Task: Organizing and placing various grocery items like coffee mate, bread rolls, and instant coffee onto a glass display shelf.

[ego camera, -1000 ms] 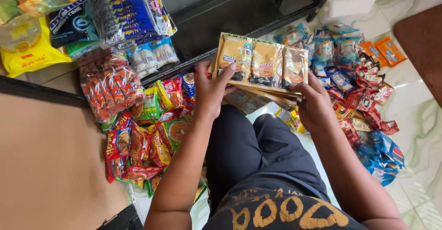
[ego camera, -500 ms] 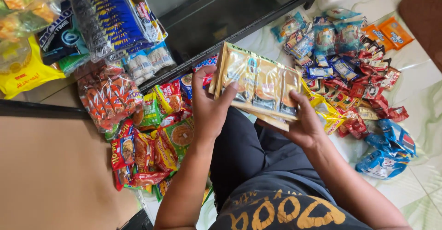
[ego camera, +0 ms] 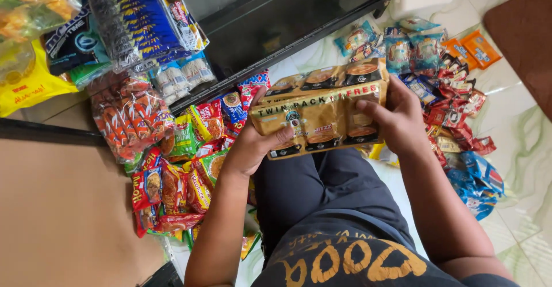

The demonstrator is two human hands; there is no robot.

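The left hand and right hand are both gripping a gold twin-pack of coffee sachets, fingers clenched around its ends.

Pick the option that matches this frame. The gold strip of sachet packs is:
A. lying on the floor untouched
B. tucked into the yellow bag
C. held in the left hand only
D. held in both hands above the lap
D: the left hand and the right hand each grip an end of the gold strip of sachet packs, above the person's lap.
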